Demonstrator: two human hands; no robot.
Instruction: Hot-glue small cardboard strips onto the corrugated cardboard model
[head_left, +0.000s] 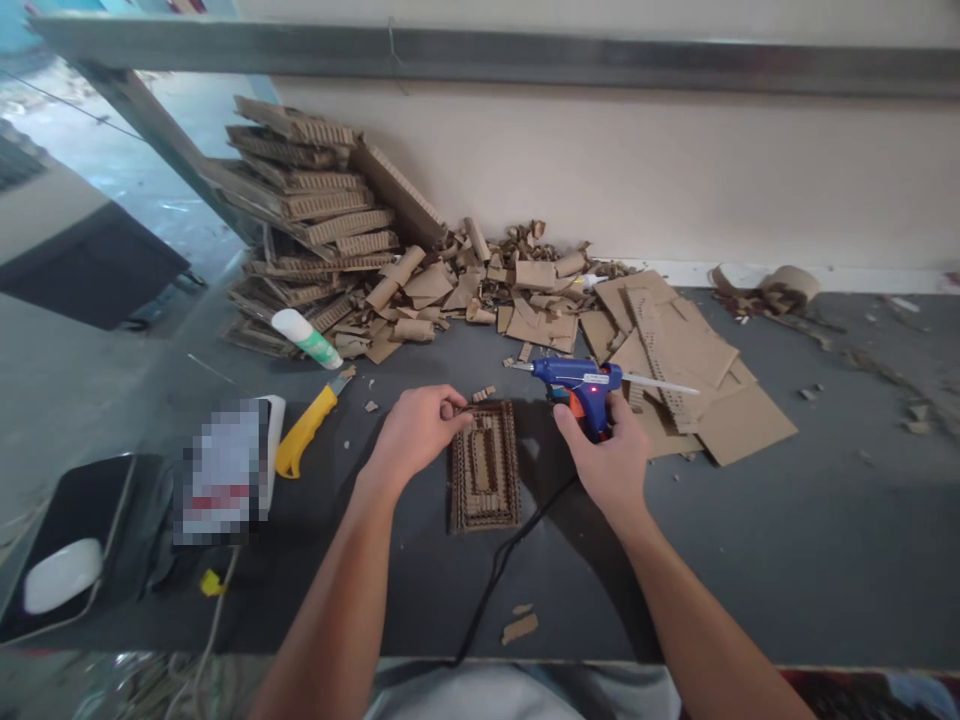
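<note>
Blue plastic glue gun with an orange trigger sits in the right hand, its fingers wrapped round the handle, nozzle pointing leftward beyond the fingertips; a clear glue stick juts from its back. The left hand has thumb and fingertips drawn together, apparently pinching a thin brown cardboard strip at the far edge of a rectangular layered corrugated cardboard panel, which lies flat on the dark grey desk between both hands, closer to the left. A yellow-handled cutter rests left of the left hand.
</note>
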